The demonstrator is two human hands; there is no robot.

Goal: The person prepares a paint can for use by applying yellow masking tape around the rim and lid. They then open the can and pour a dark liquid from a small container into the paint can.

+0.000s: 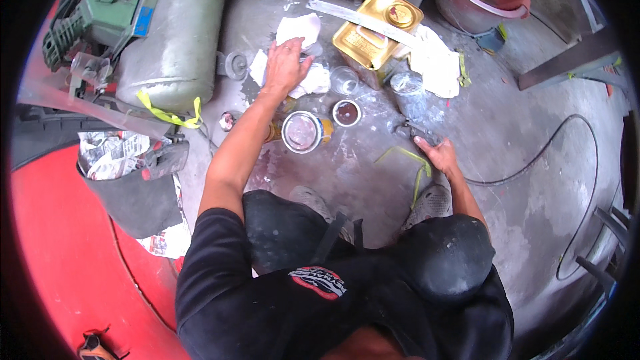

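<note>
My left hand (287,67) reaches out over crumpled white cloths (298,29), fingers stretched against the top one and thumb apart. Low on the right, my right hand (440,155) is closed round the end of a dark grey tool (421,135) that looks like a spray gun. A hazy, clear cup (407,88) stands just beyond it; whether they join is hard to tell. Between my hands are an open can with a pale, coated inside (301,132), a small white-rimmed cup of brown liquid (347,113) and a clear plastic cup (345,80).
Beyond the cups sits a gold metal can (369,39) with a long flat stick (360,21) across it. A white rag (433,61) lies beside it. A green compressor tank (172,40) stands left, above a newspaper-filled bin (133,187). A black hose (533,167) curves across the floor at right.
</note>
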